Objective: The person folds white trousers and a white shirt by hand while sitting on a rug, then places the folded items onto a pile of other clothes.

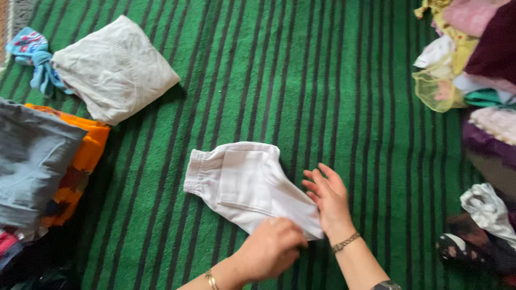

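White shorts (244, 185) lie on the green striped rug (333, 80), a little toward its near edge and roughly midway between its left and right sides. I see them partly folded: elastic gathered waistband at the left end, a flat patch pocket facing up, the leg end tapering toward the hands at the right. Fabric looks thin, soft, pale with faint stripes; it should crease readily and slip if dragged.

Left hand (271, 248), ring and bracelet on it, is closed in a pinch on the lower right corner of the cloth. Right hand (328, 198) is open, fingers spread, palm flat and touching the leg-end edge, pressing it to the rug.

My judgement for folding well: keep the flat hand anchoring the crease while the pinching hand carries its corner over, match the edges before letting go, then smooth outward from the fold so the pocket lies flat.

Around: folded pale grey garment (115, 67) near the far left corner, light blue cloth (35, 56) touching it, orange piece (80, 161) under a grey-blue one (32, 156) at the left edge. Unsorted clothes heap (473, 59) along the right edge.
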